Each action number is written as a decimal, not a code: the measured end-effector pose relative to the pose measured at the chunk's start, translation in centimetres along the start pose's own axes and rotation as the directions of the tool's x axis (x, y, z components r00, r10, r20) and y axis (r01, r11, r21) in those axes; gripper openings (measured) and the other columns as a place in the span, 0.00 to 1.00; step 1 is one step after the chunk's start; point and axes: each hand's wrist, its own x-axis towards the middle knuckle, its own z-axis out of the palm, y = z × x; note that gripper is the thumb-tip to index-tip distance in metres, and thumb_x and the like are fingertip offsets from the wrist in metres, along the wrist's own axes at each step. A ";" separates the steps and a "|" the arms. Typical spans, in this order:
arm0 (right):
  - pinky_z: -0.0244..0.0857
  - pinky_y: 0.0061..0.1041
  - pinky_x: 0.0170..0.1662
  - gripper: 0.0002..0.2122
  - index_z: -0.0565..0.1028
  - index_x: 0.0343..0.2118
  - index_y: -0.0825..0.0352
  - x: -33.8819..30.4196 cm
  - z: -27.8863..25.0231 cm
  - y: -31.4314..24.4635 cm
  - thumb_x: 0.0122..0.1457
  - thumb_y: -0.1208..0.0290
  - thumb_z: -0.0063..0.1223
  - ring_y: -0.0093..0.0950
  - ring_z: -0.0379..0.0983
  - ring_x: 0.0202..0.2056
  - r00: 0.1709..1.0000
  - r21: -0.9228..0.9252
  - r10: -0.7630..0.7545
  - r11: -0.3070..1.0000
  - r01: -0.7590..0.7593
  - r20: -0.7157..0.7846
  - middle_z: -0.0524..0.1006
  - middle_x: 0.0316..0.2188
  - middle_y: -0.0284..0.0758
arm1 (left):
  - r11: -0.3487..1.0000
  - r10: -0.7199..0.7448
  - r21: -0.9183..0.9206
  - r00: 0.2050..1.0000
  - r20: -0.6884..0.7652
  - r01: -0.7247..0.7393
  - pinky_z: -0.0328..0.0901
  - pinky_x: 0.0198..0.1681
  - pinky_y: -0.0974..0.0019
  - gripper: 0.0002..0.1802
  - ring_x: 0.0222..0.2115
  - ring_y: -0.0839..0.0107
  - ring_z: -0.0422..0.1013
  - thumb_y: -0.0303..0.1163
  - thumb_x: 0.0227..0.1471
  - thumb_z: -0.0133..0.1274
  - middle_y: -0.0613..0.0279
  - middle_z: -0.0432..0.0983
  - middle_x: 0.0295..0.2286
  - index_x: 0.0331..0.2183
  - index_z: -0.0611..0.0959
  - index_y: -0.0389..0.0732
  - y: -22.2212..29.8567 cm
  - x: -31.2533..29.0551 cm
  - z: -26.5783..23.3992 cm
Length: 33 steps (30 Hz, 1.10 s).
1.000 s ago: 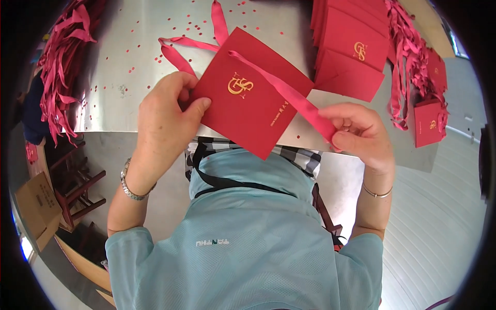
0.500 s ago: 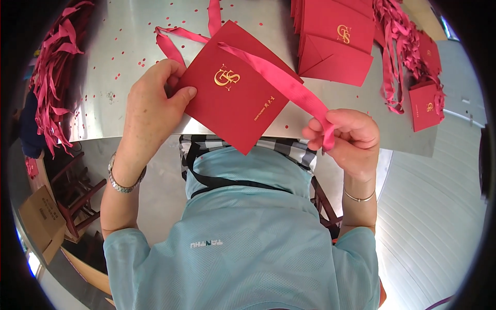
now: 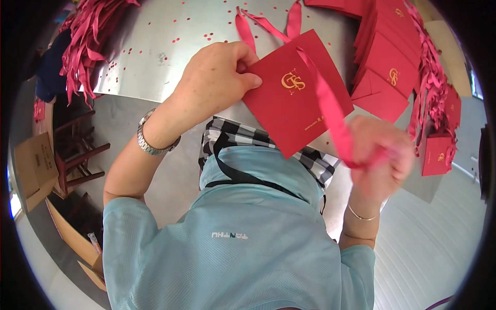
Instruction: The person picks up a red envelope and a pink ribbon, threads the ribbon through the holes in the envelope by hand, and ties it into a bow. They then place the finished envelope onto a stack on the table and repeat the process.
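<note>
A small square red paper bag [image 3: 281, 116] with gold print is held up at a slant over the table's near edge. My left hand [image 3: 219, 72] pinches its left corner, thumb on the front face. A pinkish-red ribbon [image 3: 330, 106] runs down across the bag's front from its upper edge. Its lower end is in my right hand [image 3: 382, 155], whose curled fingers are smeared by motion. More ribbon [image 3: 294, 20] stretches behind the bag toward the far side of the table.
Red paper bags [image 3: 385, 77] lie stacked at the right of the metal table [image 3: 170, 67]. Ribbon bundles hang at the left [image 3: 85, 46] and right [image 3: 431, 98]. Small red paper dots are scattered on the tabletop. At the left stand a dark wooden stool [image 3: 82, 152] and a cardboard box [image 3: 36, 163].
The whole view has swung, so the table and stacks sit farther right and tilted. My right hand has moved down relative to the bag, still with the ribbon. My left hand keeps its pinch.
</note>
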 end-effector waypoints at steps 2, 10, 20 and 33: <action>0.68 0.22 0.30 0.05 0.72 0.36 0.75 1.6 3.5 0.3 0.58 0.83 0.45 0.23 0.70 0.25 0.961 -0.021 0.278 0.960 -0.278 0.009 0.75 0.26 0.36 | 0.999 -0.008 -0.035 1.000 0.012 0.008 0.64 0.28 0.71 0.10 0.23 0.77 0.68 0.22 0.43 0.59 0.65 0.73 0.21 0.33 0.80 0.33 -0.3 -0.2 -0.2; 0.67 0.27 0.27 0.04 0.74 0.33 0.70 2.5 5.9 5.4 0.58 0.76 0.51 0.35 0.74 0.23 0.955 -0.513 0.264 0.843 -0.161 0.135 0.77 0.27 0.41 | 0.985 0.103 -0.159 0.976 0.192 -0.073 0.63 0.28 0.68 0.07 0.22 0.73 0.66 0.17 0.45 0.52 0.62 0.70 0.20 0.31 0.78 0.32 -0.6 -0.2 -1.5; 0.64 0.36 0.22 0.07 0.74 0.25 0.66 4.0 6.8 5.5 0.56 0.69 0.52 0.38 0.72 0.20 0.924 -0.741 0.291 0.672 -0.013 0.247 0.74 0.18 0.38 | 0.941 0.336 -0.015 0.930 0.148 -0.337 0.64 0.30 0.61 0.06 0.24 0.61 0.68 0.20 0.45 0.53 0.51 0.72 0.23 0.30 0.77 0.31 -2.4 0.2 -1.7; 0.66 0.38 0.22 0.08 0.74 0.16 0.69 6.3 8.6 3.5 0.46 0.71 0.53 0.44 0.72 0.19 0.879 -0.869 0.464 0.474 -0.140 0.112 0.72 0.13 0.43 | 0.937 0.348 0.017 0.934 0.084 -0.350 0.66 0.29 0.59 0.06 0.24 0.54 0.72 0.21 0.44 0.50 0.48 0.74 0.22 0.29 0.79 0.34 -0.6 -1.0 -1.5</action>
